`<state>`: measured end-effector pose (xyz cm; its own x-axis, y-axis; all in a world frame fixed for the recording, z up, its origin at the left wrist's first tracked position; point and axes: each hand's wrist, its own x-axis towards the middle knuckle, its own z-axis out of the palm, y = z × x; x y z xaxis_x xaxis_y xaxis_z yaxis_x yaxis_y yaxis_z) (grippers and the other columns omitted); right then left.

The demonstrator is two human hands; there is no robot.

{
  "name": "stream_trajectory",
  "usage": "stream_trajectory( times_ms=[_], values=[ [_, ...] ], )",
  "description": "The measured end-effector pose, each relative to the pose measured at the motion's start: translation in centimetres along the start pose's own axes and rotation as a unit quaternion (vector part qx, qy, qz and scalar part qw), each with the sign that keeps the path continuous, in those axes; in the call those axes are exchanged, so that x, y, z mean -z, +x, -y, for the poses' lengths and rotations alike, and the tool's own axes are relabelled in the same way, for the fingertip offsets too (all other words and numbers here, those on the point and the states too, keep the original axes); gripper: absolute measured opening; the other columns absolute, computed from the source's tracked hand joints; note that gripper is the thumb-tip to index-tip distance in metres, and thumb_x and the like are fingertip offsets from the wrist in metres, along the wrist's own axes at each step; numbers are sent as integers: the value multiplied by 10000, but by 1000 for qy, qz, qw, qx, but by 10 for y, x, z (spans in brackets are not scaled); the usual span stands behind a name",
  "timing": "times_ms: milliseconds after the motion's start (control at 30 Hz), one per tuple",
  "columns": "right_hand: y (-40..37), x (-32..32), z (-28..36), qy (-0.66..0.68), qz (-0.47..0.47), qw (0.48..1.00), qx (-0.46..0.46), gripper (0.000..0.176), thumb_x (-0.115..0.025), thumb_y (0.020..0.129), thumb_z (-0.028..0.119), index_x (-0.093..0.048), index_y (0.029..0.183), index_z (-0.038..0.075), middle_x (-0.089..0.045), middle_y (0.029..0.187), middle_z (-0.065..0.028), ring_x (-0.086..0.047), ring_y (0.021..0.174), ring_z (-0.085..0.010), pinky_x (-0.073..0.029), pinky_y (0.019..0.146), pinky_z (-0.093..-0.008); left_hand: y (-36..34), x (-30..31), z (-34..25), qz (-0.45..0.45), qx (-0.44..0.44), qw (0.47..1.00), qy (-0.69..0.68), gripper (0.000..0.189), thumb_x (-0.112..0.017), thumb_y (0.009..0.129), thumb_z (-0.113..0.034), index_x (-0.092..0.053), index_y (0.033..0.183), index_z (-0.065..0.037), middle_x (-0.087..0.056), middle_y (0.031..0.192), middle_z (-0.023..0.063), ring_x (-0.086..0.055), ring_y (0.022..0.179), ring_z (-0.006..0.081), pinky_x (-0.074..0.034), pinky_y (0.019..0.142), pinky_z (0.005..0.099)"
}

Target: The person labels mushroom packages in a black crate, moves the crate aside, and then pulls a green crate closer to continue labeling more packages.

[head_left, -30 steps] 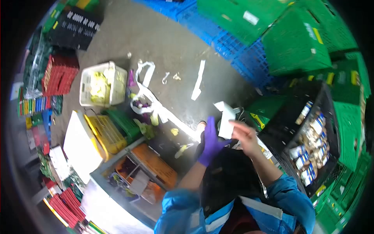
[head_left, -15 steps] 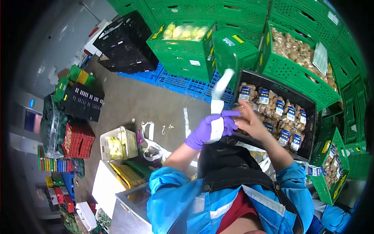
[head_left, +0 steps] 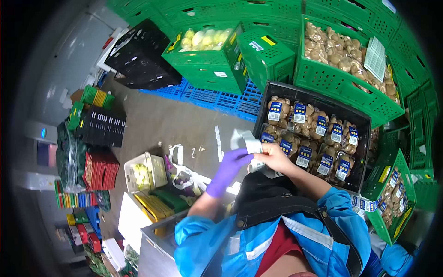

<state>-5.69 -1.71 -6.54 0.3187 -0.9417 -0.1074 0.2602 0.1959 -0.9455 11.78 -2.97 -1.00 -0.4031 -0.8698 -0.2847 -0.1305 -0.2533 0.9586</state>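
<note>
My left hand [head_left: 229, 167] wears a purple glove and pinches the lower end of a white paper strip [head_left: 244, 140]. My bare right hand [head_left: 273, 157] grips the same strip just beside it, with another bit of white paper under the palm. Both hands meet at the near left edge of a black crate [head_left: 281, 89] filled with packs of brown mushrooms [head_left: 308, 130] that carry blue labels.
Green crates [head_left: 344, 82] of loose mushrooms and pale produce [head_left: 203, 38] stand behind, on blue pallets [head_left: 217, 99]. A white basket [head_left: 144, 172] of greens, a bag, yellow, red and black crates sit on the grey floor at left. Paper strips litter the floor [head_left: 218, 143]. A metal table edge [head_left: 152, 240] lies below.
The view swung up from the floor to the crates. The strip, held high half a second ago, has come down and is now bunched between both hands at the crate's edge.
</note>
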Motion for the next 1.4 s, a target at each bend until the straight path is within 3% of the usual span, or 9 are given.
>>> stream_trajectory(
  times_ms=[133,200,367,467,867,1033,1267,1333,1400],
  values=[
    [24,-9,39,-299,-140,939,100,217,-656,777,96,-589,959,-3,-633,775,-75,-612,687,-136,-481,617,-260,36,29,5,-84,-33,994,55,82,-632,805,-57,-650,872,-12,-625,762,-8,-530,719,56,-424,650,216],
    [51,-10,54,-440,-245,800,326,202,-661,766,89,-581,928,0,-626,758,-83,-621,665,-166,-486,602,-259,59,41,-9,-29,-58,989,131,115,-637,803,-61,-637,905,-9,-629,792,4,-529,725,58,-431,656,221],
    [76,21,23,-63,-187,979,51,152,-631,797,39,-566,929,-2,-625,766,-48,-581,677,-58,-462,574,-201,128,49,-6,12,-230,926,299,299,-627,815,-90,-576,1104,-32,-627,993,88,-573,880,121,-458,748,263],
    [78,30,18,48,-250,967,22,172,-651,790,61,-554,914,-10,-618,725,-41,-574,643,-55,-461,580,-194,157,36,-4,215,-32,975,44,384,-591,830,-54,-523,1208,-37,-620,1004,43,-568,869,90,-471,718,234],
    [104,208,-115,-84,-419,869,-249,253,-600,836,287,-597,769,43,-521,607,7,-436,465,-65,-333,428,-226,197,20,56,162,157,968,114,188,-657,803,-154,-607,932,-27,-617,817,29,-565,687,68,-458,600,217],
    [141,219,-156,-206,-488,831,-172,432,-544,815,380,-615,951,-24,-637,878,-215,-592,891,-381,-442,784,-400,182,1,40,189,152,970,-29,319,-605,848,-151,-535,1133,-26,-623,924,52,-579,848,92,-467,737,237],
    [132,201,-135,-407,-459,748,-254,449,-563,804,336,-540,1022,-56,-607,844,-275,-586,818,-432,-473,731,-462,180,-3,47,172,198,964,51,190,-626,829,-150,-630,979,-34,-623,780,22,-558,650,60,-444,571,205],
    [105,178,-105,-346,-422,829,-120,428,-576,820,339,-516,1026,-32,-615,778,-210,-622,761,-351,-513,623,-421,183,-1,50,166,195,963,84,177,-657,807,-171,-640,900,-21,-628,758,29,-557,649,60,-447,570,218],
    [75,144,-52,142,-202,933,-260,353,-578,843,341,-538,973,14,-598,743,-105,-628,711,-214,-517,535,-321,183,2,63,162,180,966,92,222,-717,758,-218,-647,763,-7,-615,703,33,-520,616,47,-427,537,235]
  ],
)
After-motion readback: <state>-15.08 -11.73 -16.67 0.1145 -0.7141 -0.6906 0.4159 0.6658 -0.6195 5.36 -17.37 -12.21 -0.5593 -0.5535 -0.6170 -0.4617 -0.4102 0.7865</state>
